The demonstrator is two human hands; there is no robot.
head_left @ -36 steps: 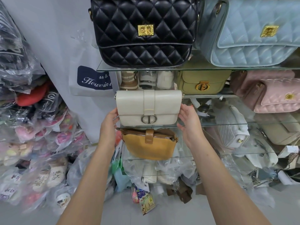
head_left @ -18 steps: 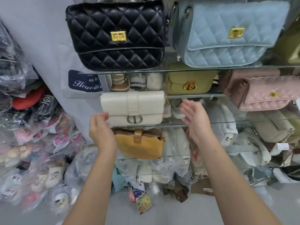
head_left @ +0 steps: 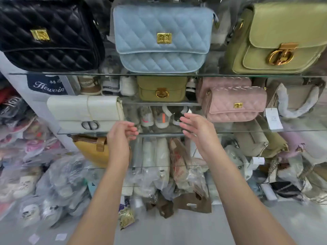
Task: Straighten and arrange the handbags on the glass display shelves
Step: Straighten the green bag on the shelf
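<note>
So both hands are empty right now and hovering in front of the middle glass shelf [head_left: 177, 132], in the gap between two bags. The left hand [head_left: 119, 137] has its fingers [head_left: 131, 130] loosely curled, not pinching anything. The right hand [head_left: 198, 133] is open, fingers [head_left: 185, 120] spread a bit and pointing up and left.

My guess is the pink bag [head_left: 235, 104] is next. It sits up and to the right of the right fingers, near them but not touching, and the right hand is clearly the closer one; the left would have to cross the whole gap. Its long axis runs left to right along the shelf, though it looks turned slightly, with its left end swung toward the camera. A second pink bag seems to sit right behind it, so nudging one could shift the other.

The white bag [head_left: 85, 112] is the other option. It lies up and to the left of the left fingers, its right end just beside them, long axis also along the shelf, buckle facing out. It looks pretty square already, so I'd call it done.

Under the left wrist, one shelf down, there's the yellow bag [head_left: 90, 151], partly hidden by the forearm. Above the fingers, a small olive bag [head_left: 161, 88] sits further back on its own shelf, and the blue bag [head_left: 162, 38] is on the top shelf, well apart from both hands.

Between the hands, behind the glass, it's just shoes and plastic wrapping.
</note>
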